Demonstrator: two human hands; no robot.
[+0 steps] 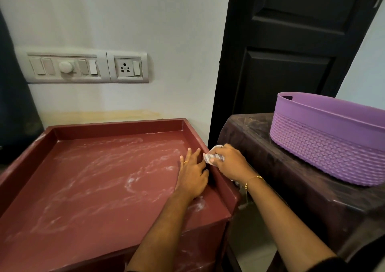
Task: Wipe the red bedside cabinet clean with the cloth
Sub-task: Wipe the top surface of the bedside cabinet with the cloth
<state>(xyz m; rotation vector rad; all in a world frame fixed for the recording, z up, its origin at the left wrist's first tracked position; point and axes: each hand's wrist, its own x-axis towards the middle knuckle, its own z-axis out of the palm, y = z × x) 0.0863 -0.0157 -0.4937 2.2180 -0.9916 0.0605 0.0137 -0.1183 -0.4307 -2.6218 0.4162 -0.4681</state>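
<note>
The red bedside cabinet (93, 184) fills the lower left; its recessed top has a raised rim and is streaked with white dust. My right hand (228, 163) is closed around a bunched white patterned cloth (214, 157) and presses it against the rim on the cabinet's right side. My left hand (192, 173) lies flat on the top just inside that rim, fingers spread, touching the cloth's edge. Most of the cloth is hidden inside my fist.
A dark brown plastic stool or table (291, 188) stands close to the right, carrying a purple woven-look basket (329, 140). A black door (291, 46) is behind it. A switch and socket panel (85, 67) is on the white wall above the cabinet.
</note>
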